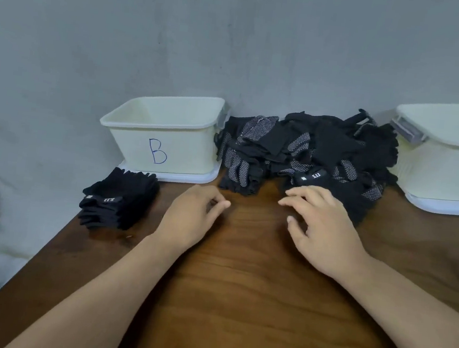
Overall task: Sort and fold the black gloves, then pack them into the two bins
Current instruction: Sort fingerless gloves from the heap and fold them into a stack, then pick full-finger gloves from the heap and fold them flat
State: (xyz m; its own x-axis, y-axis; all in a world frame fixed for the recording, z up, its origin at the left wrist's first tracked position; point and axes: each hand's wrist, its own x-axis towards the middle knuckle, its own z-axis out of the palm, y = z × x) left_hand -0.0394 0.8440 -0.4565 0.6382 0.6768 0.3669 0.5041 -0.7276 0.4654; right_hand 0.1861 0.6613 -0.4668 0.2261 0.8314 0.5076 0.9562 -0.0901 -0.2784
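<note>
two bare forearms reach across a wooden table (238,293). the left hand (192,215) has fingers loosely curled, holding nothing. the right hand (321,229) has fingers spread and relaxed at the front edge of a loose pile of black gloves (310,151). a small folded stack (119,202) sits in front of the bin marked b (164,138). a second bin (450,163) stands right of the pile. most gloves look unsorted, and none appear packed.

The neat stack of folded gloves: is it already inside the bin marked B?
No, the stack lies on the table just in front of the bin, outside it.
</note>
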